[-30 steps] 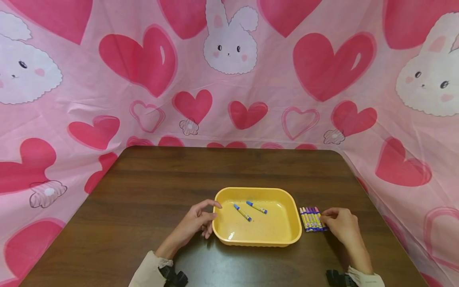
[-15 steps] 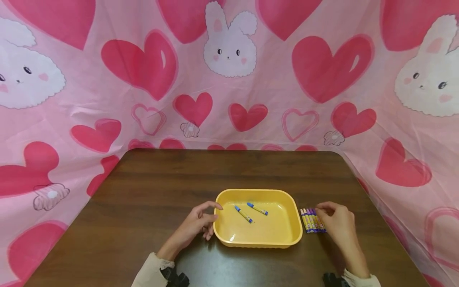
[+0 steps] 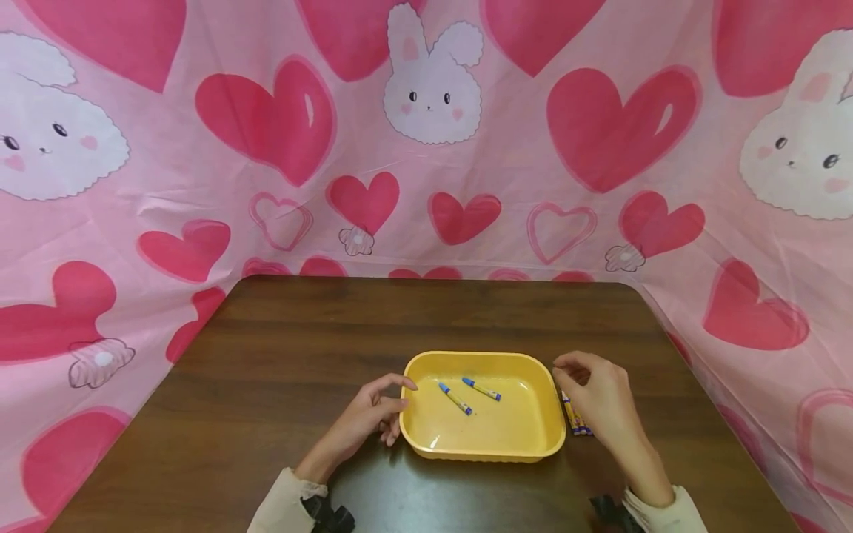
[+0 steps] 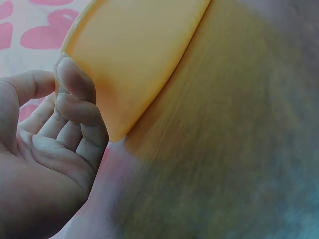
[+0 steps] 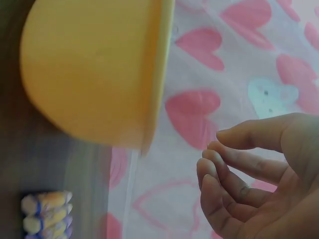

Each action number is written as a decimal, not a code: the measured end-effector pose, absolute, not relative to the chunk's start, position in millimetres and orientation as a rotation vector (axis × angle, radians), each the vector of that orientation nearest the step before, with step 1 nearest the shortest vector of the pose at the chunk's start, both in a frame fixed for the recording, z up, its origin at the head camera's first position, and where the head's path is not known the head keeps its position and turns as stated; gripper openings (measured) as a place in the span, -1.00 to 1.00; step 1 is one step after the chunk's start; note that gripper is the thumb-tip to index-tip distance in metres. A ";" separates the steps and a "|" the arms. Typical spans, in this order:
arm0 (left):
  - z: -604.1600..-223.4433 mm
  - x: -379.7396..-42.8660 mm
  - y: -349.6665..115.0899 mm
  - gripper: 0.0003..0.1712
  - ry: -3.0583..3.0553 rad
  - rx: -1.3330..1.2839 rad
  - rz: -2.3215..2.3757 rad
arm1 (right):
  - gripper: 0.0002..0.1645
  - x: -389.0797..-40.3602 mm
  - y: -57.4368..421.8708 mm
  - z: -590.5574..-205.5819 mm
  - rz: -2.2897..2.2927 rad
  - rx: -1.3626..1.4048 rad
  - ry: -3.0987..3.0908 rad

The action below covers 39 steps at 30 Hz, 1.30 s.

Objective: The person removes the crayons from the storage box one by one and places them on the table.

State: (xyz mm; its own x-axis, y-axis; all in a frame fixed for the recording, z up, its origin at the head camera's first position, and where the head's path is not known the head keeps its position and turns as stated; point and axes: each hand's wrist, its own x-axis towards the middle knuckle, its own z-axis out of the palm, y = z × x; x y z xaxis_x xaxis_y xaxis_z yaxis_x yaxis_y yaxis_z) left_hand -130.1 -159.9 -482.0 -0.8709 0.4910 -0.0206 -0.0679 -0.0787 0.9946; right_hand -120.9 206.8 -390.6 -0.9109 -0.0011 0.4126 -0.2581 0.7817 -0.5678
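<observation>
A shallow yellow plastic basin (image 3: 480,437) sits on the table with two blue-tipped crayons (image 3: 455,398) lying apart inside. My left hand (image 3: 363,411) pinches its left rim between thumb and index finger; the left wrist view shows these fingers at the rim of the basin (image 4: 134,59). At the basin's right end my right hand (image 3: 600,389) hovers above a row of several crayons (image 3: 574,422) and hides part of it. In the right wrist view the fingers of this hand (image 5: 269,184) are loosely curled, thumb near the index finger, and nothing shows between them.
The dark brown wooden table (image 3: 300,333) extends around the basin. Pink cloth (image 3: 506,170) printed with hearts and rabbits hangs behind and along both sides. Black straps (image 3: 329,514) circle both wrists over pale sleeves (image 3: 286,503).
My right hand has risen from the right end of the crayon row and moved left toward the basin, now covering more of the row. The left hand has stayed at the rim.
</observation>
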 end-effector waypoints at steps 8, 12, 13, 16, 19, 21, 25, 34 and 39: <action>-483.3 -130.6 -160.6 -0.57 1.820 0.463 2.009 | -0.93 -137.1 176.8 -387.6 0.893 0.347 -2.622; -482.5 -130.6 -159.6 -0.60 1.815 0.458 2.011 | -0.93 -145.4 163.5 -390.6 0.888 0.408 -2.654; -482.4 -130.4 -159.3 -0.61 1.813 0.459 2.011 | -0.92 -147.0 160.4 -391.5 0.892 0.415 -2.668; -482.4 -130.1 -159.1 -0.62 1.814 0.453 2.011 | -0.90 -151.8 150.8 -394.7 0.899 0.444 -2.712; -482.3 -129.9 -159.3 -0.62 1.818 0.444 2.010 | -0.89 -156.0 141.0 -399.8 0.906 0.468 -2.751; -482.0 -129.7 -159.5 -0.61 1.818 0.443 2.011 | -0.88 -158.1 134.6 -404.7 0.896 0.483 -2.778; -481.4 -129.5 -159.7 -0.61 1.821 0.442 2.012 | -0.87 -160.1 124.7 -419.6 0.846 0.493 -2.856; -481.1 -129.7 -159.8 -0.59 1.840 0.438 2.002 | -0.81 -159.2 119.6 -454.2 0.682 0.580 -2.879; -481.9 -129.7 -160.2 -0.61 1.832 0.442 2.001 | -0.77 -157.9 119.5 -459.0 0.696 0.602 -2.855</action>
